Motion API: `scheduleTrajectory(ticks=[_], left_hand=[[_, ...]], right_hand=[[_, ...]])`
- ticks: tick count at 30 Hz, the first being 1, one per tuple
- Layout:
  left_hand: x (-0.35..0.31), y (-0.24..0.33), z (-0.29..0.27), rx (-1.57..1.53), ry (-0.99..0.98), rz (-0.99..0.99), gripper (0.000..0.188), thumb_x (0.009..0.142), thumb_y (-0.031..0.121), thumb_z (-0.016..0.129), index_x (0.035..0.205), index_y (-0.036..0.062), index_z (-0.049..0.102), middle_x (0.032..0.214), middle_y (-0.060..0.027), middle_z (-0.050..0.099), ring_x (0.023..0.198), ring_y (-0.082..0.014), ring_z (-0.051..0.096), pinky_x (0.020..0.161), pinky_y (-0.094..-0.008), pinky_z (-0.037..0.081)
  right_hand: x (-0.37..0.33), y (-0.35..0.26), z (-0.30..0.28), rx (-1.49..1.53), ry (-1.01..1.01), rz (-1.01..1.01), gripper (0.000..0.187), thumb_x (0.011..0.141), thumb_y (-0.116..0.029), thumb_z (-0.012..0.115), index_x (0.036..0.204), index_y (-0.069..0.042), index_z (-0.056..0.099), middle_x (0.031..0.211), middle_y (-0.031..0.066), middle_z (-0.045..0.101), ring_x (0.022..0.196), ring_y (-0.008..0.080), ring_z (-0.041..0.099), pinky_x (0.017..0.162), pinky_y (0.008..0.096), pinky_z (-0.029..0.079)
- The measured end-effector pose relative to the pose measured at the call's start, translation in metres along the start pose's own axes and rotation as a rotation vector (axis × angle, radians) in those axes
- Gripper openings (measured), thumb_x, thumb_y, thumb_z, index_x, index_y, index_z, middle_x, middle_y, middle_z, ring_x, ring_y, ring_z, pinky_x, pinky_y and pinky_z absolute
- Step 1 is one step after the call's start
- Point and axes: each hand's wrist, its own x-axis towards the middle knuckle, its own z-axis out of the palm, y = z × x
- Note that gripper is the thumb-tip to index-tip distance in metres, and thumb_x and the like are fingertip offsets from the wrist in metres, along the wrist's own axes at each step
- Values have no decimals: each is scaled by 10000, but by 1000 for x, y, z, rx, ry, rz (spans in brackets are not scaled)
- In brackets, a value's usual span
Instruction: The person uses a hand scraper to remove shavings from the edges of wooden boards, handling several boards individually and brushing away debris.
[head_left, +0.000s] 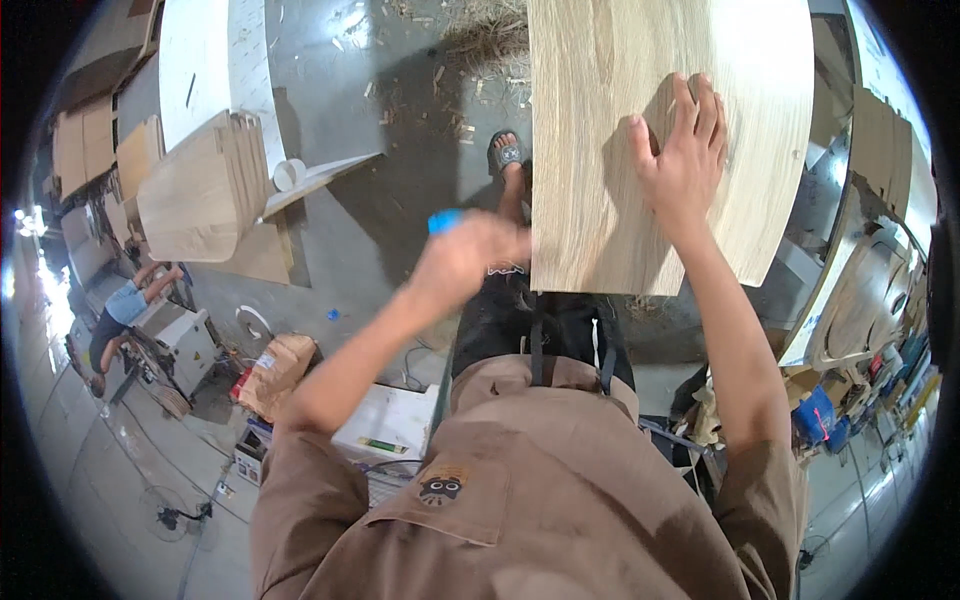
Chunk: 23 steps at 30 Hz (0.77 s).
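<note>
A pale wood-grain panel [585,150] lies before me, its near end above my legs. My right hand [688,155] rests palm down on its upper face, fingers stretched out and thumb apart. At the panel's left edge is my left hand [465,258], closed and smeared by motion. A bright blue object [444,221] sticks out of that fist on its far side. Most of it is hidden in the fingers, so its kind does not show. Whether the fist touches the panel edge cannot be made out.
Cut wood-grain boards [195,195] stand stacked at the left, beside a roll of white tape [289,175]. Wood scraps and shavings [485,35] litter the floor. Behind my left arm lies a brown paper sack [275,370]. Another person [122,310] bends over far left. More panels [860,300] lean right.
</note>
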Motion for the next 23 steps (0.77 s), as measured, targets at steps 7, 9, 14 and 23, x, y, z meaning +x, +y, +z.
scheduleTrajectory(ticks=[7, 9, 14, 23], left_hand=[[158, -102, -26, 182, 375, 99, 485, 981, -29, 579, 1358, 180, 800, 1221, -141, 806, 1100, -332, 745, 1005, -436, 585], [144, -95, -18, 249, 348, 133, 487, 980, -28, 582, 1360, 185, 799, 1207, -139, 807, 1072, -328, 739, 987, -435, 582], [-4, 11, 38, -23, -26, 24, 488, 957, 60, 603, 1381, 237, 771, 876, -80, 675, 902, -311, 661, 1031, -471, 521], [-106, 55, 67, -494, 110, -456, 369, 1105, 153, 637, 1460, 164, 735, 1350, -101, 774, 1210, -298, 707, 1128, -386, 501]], right_hand=[[3, 1, 13, -16, 34, -30, 755, 1028, -615, 624, 1638, -193, 486, 1716, 144, 394, 1606, 416, 331, 1311, 585, 298], [2, 4, 13, -17, 41, -31, 762, 1029, -625, 619, 1642, -193, 484, 1724, 147, 391, 1608, 414, 330, 1315, 581, 294], [-1, 13, 9, -26, 52, -15, 779, 1025, -646, 620, 1652, -205, 480, 1744, 133, 387, 1621, 394, 326, 1330, 563, 282], [1, 11, 12, -59, 31, -37, 825, 1021, -699, 596, 1676, -220, 450, 1742, 122, 381, 1636, 388, 291, 1343, 555, 266]])
